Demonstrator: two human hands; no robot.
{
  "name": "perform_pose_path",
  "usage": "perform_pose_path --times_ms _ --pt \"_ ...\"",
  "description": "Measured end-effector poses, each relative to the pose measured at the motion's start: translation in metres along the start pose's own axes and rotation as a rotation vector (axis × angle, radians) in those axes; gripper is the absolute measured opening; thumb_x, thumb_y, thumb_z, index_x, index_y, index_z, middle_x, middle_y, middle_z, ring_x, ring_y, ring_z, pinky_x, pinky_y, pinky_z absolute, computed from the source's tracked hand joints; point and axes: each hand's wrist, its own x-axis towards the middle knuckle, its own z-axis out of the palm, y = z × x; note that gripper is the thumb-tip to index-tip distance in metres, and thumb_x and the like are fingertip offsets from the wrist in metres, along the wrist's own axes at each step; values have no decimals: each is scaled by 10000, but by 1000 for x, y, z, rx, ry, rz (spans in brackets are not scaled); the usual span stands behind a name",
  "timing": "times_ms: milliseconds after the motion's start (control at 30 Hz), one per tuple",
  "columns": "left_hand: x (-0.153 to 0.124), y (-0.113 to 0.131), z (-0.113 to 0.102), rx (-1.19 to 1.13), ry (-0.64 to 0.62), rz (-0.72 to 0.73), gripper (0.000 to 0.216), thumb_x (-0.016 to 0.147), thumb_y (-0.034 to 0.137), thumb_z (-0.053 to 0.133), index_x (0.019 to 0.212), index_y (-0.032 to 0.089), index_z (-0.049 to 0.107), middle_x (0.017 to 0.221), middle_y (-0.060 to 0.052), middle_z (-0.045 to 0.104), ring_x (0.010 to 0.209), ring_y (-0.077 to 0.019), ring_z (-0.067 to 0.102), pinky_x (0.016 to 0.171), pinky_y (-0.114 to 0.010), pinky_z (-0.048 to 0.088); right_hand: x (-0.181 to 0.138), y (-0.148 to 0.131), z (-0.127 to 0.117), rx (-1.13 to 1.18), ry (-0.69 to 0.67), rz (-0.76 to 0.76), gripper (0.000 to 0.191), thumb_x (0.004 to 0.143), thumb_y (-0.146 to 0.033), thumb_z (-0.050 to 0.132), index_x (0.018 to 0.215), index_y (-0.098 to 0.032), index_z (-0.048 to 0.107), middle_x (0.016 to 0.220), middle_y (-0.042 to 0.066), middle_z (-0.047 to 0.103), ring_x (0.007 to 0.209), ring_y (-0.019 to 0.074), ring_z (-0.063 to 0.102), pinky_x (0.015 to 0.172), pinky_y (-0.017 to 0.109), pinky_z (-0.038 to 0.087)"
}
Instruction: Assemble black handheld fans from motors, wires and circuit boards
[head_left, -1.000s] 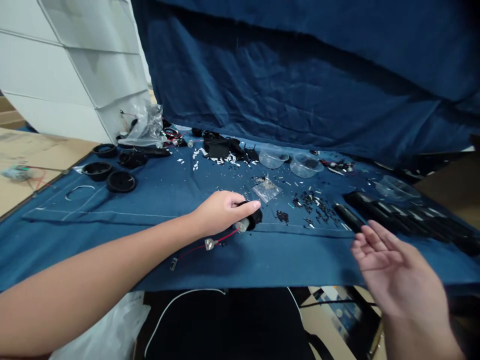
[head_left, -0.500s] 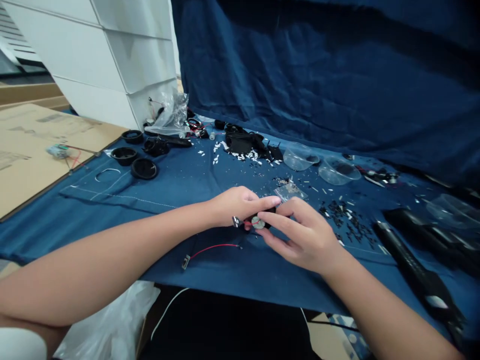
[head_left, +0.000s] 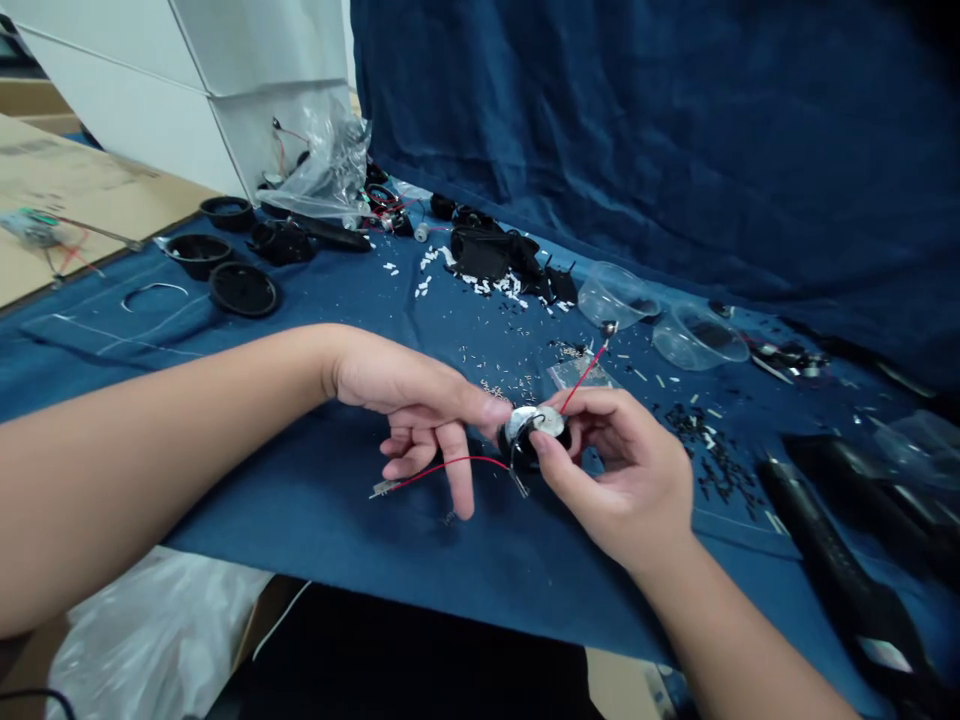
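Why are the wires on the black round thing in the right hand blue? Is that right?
No, the wires are red, not blue, as the head view shows. They are on the black round part in the right hand.

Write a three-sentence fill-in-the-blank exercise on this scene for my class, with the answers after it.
The disc on the round black part held in the right hand is ____ in colour.
The wire leading from that part is ____.
Beyond the left hand, ____ round black housings sit on the cloth.

Answers: silver; red; three.
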Motion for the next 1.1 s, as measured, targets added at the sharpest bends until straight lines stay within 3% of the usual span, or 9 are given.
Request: perform_pose_path --times_ms 167,267,333,567,633,733,833,1000,1100 --pt "-12 13 4 233 -19 -11 239 968 490 863 1181 398 917 850 -62 869 610 -243 760 512 -316 594 -2 -3 5 58 -45 34 304 993 -267 825 1274 -225 718 1026 26 728 691 92 613 638 253 594" --pt "-20 14 -2 298 88 26 147 872 374 956 1017 369 934 758 -43 825 631 -263 799 524 -311 615 -3 -11 7 65 -106 -8 241 1002 -260 824 1234 -217 779 975 23 726 702 92 611 660 251 589" --pt "-24 11 -10 357 170 63 131 860 391 968 982 359 932 787 -32 828 636 -244 800 526 -283 605 -4 -18 11 65 -154 -52 135 986 -269 866 1085 -208 796 898 4 719 691 84 601 649 232 565" --pt "-30 10 -14 403 275 -10 212 904 451 851 990 261 884 912 -16 826 815 -191 739 748 -258 573 -12 -24 28 136 -266 -75 347 898 -421 1010 975 -202 752 833 -30 706 714 77 625 663 195 547" --pt "-34 17 -7 470 327 -54 241 948 419 774 1068 233 869 937 -8 817 812 -170 684 808 -263 546 -12 -22 27 188 -316 -112 386 922 -489 981 1001 -201 736 841 -29 717 716 75 630 658 196 537" --pt "-39 22 3 613 477 -105 258 918 343 719 1121 265 856 940 12 799 795 -177 665 771 -279 506 -8 -15 16 236 -407 -178 434 963 -496 948 1206 -208 732 925 -24 770 754 73 667 681 193 557" --pt "-38 13 7 743 681 -17 222 886 334 713 1070 316 835 982 24 795 841 -195 704 758 -296 511 -3 -6 -1 244 -460 -179 408 1004 -316 913 1349 -220 717 1012 -17 796 823 72 700 718 185 577" --pt "-27 -24 6 842 923 322 202 1027 337 630 1099 268 806 1286 -36 779 1203 -215 724 1107 -352 543 3 6 -9 199 -466 -166 238 1013 -175 810 1246 -206 770 997 -7 749 800 60 658 707 183 542" --pt "-21 -41 1 765 1041 264 305 1088 462 611 1241 260 780 1292 -58 779 1165 -228 727 1043 -359 555 2 6 -2 182 -507 -203 203 1020 -202 819 1218 -195 773 979 -1 739 846 83 669 764 211 553"
